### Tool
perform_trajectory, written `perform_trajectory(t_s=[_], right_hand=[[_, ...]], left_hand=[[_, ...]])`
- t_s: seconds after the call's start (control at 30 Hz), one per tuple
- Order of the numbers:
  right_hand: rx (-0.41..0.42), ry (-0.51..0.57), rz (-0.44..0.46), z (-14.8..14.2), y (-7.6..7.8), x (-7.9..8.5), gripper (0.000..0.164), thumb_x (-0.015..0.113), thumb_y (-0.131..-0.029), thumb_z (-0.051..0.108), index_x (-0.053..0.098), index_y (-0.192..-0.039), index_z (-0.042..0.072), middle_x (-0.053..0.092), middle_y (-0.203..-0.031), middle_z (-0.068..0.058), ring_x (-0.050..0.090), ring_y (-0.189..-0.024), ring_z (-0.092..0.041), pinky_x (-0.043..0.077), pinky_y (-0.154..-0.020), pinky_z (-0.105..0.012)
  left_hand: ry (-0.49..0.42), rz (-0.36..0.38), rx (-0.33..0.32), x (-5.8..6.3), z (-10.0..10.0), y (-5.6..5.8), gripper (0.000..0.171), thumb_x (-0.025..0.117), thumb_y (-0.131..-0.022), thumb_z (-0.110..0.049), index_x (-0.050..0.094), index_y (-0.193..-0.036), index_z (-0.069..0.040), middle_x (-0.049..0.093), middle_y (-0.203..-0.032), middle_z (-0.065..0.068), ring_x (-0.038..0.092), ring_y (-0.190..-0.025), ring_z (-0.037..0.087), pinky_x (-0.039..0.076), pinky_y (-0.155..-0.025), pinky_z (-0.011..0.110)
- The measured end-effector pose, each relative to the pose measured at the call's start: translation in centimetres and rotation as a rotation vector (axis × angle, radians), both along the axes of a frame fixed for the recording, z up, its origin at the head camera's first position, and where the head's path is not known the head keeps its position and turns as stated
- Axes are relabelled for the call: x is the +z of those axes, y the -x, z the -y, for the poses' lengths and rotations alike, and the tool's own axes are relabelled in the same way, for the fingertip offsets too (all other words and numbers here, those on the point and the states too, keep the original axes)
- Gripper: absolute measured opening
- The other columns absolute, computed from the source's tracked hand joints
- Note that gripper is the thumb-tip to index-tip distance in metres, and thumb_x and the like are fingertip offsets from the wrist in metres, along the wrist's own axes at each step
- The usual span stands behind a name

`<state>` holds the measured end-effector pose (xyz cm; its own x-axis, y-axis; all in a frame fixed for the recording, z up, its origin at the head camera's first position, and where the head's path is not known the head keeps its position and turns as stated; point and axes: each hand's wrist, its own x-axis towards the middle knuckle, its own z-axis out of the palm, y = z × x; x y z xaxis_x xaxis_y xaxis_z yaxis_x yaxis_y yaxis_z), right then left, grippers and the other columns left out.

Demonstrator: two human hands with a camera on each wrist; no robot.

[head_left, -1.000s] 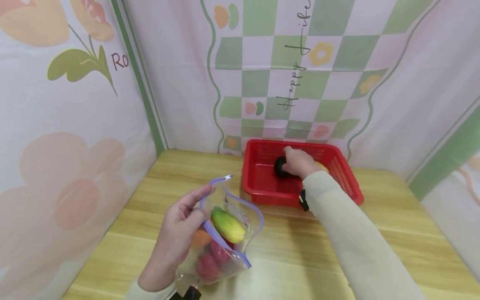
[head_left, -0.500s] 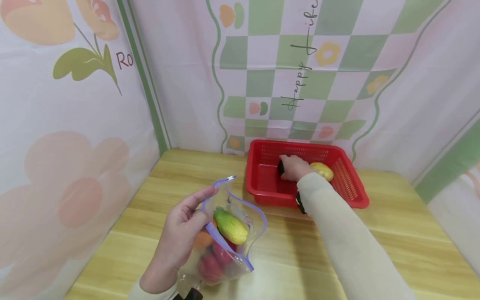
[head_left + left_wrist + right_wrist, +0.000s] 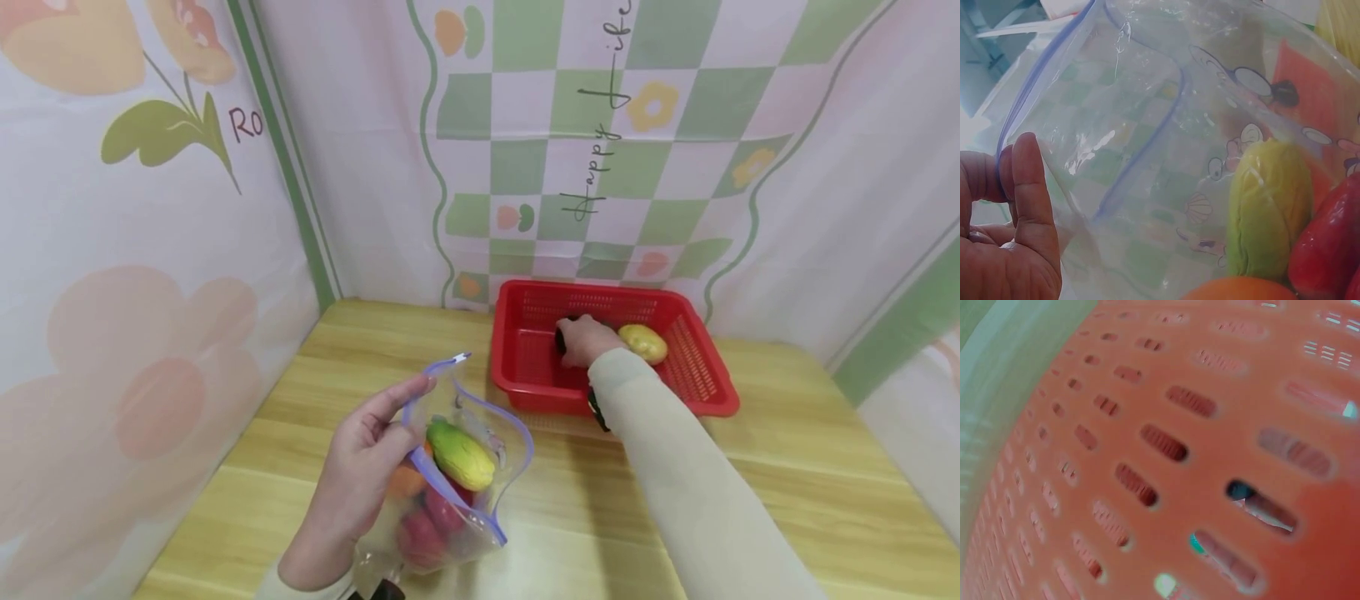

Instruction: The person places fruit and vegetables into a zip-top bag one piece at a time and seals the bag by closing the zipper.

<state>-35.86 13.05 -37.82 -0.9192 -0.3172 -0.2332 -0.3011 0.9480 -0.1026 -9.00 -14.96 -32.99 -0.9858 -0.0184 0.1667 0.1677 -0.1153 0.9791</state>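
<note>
My left hand (image 3: 352, 471) pinches the purple-edged mouth of a clear zip bag (image 3: 517, 440) between thumb and fingers, and the mouth gapes wide. Inside lie a yellow-green, papaya-like fruit (image 3: 461, 454), an orange rounded piece (image 3: 406, 481) and red fruits (image 3: 422, 537). Reaching into a red plastic basket (image 3: 543, 400), my right hand (image 3: 588, 342) has its fingers curled over a dark rounded item (image 3: 560, 340), mostly hidden beneath the hand. A yellow oval fruit or potato (image 3: 643, 343) lies just right of that hand. The slotted basket wall (image 3: 1210, 444) fills much of the right wrist view.
The basket stands at the back of a light wooden table (image 3: 292, 400), near a checked green-and-white curtain (image 3: 517, 167). A flowered curtain (image 3: 150, 217) hangs along the left side. The right forearm (image 3: 697, 475) crosses the table's right half.
My right hand has lowered onto the dark item and curled round it, leaving the yellow item more exposed. The left hand and bag keep nearly the same place.
</note>
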Motion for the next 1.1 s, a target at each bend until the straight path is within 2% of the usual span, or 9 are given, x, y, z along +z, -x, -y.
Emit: perform_trajectory(t_s=[0.23,0.4,0.5,0.63,0.73,0.83,0.97,1.1], right_hand=[[0.001,0.007,-0.008,-0.2,0.1,-0.2,0.061,0.069,-0.085,0.019,0.046,-0.141,0.007,0.046,-0.126,-0.029,0.052,-0.109,-0.039,0.048,-0.088,-0.058],[-0.003,0.012,0.018,0.2,-0.6,0.2,0.062,0.067,-0.088,0.017,0.043,-0.144,0.009,0.041,-0.128,-0.030,0.053,-0.102,-0.037,0.048,-0.087,-0.057],[-0.007,0.011,0.019,0.3,-0.7,0.4,0.060,0.066,-0.088,0.016,0.043,-0.143,0.010,0.037,-0.127,-0.034,0.055,-0.097,-0.038,0.050,-0.083,-0.056],[-0.039,0.041,0.037,0.1,-0.5,0.2,0.058,0.068,-0.087,0.016,0.044,-0.140,0.011,0.033,-0.125,-0.035,0.056,-0.090,-0.038,0.051,-0.078,-0.055],[-0.070,0.071,0.063,0.0,-0.5,-0.1,0.055,0.070,-0.086,0.019,0.047,-0.136,0.013,0.032,-0.121,-0.031,0.055,-0.089,-0.036,0.051,-0.077,-0.053],[-0.073,0.078,0.088,-0.1,-0.6,-0.2,0.049,0.070,-0.086,0.022,0.050,-0.131,0.014,0.036,-0.117,-0.026,0.054,-0.091,-0.035,0.051,-0.078,-0.051],[-0.013,0.046,0.107,-0.2,-0.9,-0.3,0.046,0.070,-0.086,0.025,0.054,-0.127,0.013,0.050,-0.111,-0.020,0.053,-0.098,-0.032,0.050,-0.081,-0.047],[0.015,0.057,0.127,-0.4,-1.2,-0.4,0.046,0.073,-0.083,0.024,0.056,-0.123,0.012,0.061,-0.102,-0.011,0.056,-0.094,-0.026,0.049,-0.081,-0.043]], left_hand=[[0.010,-0.004,0.002,0.0,-0.1,0.0,0.053,0.046,-0.085,0.009,0.053,-0.136,-0.006,0.055,-0.137,0.004,0.060,-0.070,0.014,0.057,-0.065,0.026],[0.019,-0.003,-0.002,-0.1,-0.1,-0.1,0.052,0.047,-0.086,0.008,0.053,-0.136,-0.006,0.055,-0.137,0.004,0.060,-0.073,0.015,0.057,-0.066,0.027],[0.018,-0.001,-0.002,-0.1,-0.1,-0.2,0.051,0.047,-0.086,0.008,0.053,-0.136,-0.006,0.055,-0.137,0.004,0.060,-0.074,0.015,0.057,-0.067,0.027],[0.013,-0.002,-0.001,-0.1,-0.2,-0.2,0.051,0.047,-0.086,0.008,0.053,-0.135,-0.006,0.055,-0.137,0.004,0.060,-0.073,0.015,0.057,-0.067,0.027],[0.012,-0.010,-0.004,-0.1,-0.2,-0.2,0.051,0.047,-0.086,0.008,0.053,-0.135,-0.005,0.055,-0.137,0.005,0.058,-0.071,0.014,0.056,-0.066,0.026],[0.010,-0.012,-0.007,-0.1,-0.2,-0.2,0.052,0.047,-0.086,0.008,0.053,-0.136,-0.005,0.055,-0.137,0.005,0.057,-0.069,0.012,0.056,-0.066,0.026],[0.010,-0.008,-0.005,-0.1,-0.3,-0.2,0.052,0.047,-0.086,0.008,0.053,-0.136,-0.006,0.055,-0.137,0.005,0.056,-0.066,0.010,0.056,-0.066,0.026],[0.008,-0.005,-0.005,-0.1,-0.3,-0.2,0.052,0.047,-0.086,0.008,0.053,-0.136,-0.005,0.055,-0.137,0.005,0.053,-0.062,0.008,0.056,-0.065,0.026]])
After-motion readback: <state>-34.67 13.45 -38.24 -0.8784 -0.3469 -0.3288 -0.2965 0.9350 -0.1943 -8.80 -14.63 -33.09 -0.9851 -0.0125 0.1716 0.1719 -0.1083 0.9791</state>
